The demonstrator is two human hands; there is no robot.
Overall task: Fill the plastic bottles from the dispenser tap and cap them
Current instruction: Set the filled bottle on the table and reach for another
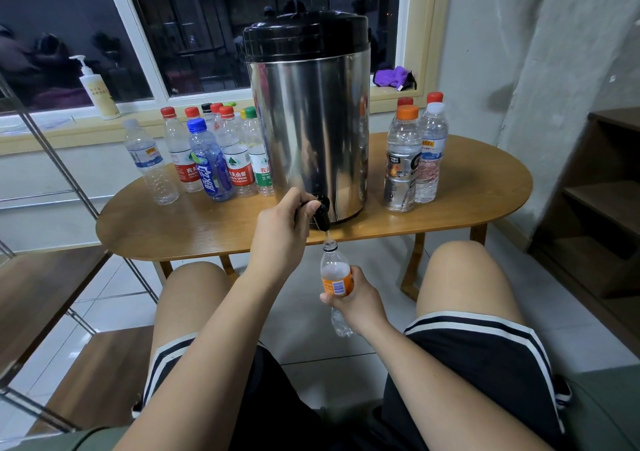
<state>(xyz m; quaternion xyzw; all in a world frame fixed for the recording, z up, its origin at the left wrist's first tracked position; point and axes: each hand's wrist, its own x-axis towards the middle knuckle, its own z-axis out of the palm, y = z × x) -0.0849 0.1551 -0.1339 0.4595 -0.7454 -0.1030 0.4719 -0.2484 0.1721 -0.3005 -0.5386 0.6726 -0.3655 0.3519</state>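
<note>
Head view: bottle point(335, 275) within right fingers point(361, 282)

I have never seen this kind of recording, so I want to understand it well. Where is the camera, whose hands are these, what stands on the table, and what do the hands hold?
There is no machine here. A person wears one wide-angle camera on the head, so you look down at their own arms and knees. On the oval wooden table stands a steel drinks dispenser with a black lid. A group of capped plastic bottles stands on its left, and a few more on its right. The left hand grips the black tap lever. The right hand holds an uncapped bottle with an orange label upright under the spout, below the table's edge, ready to be filled.
</note>
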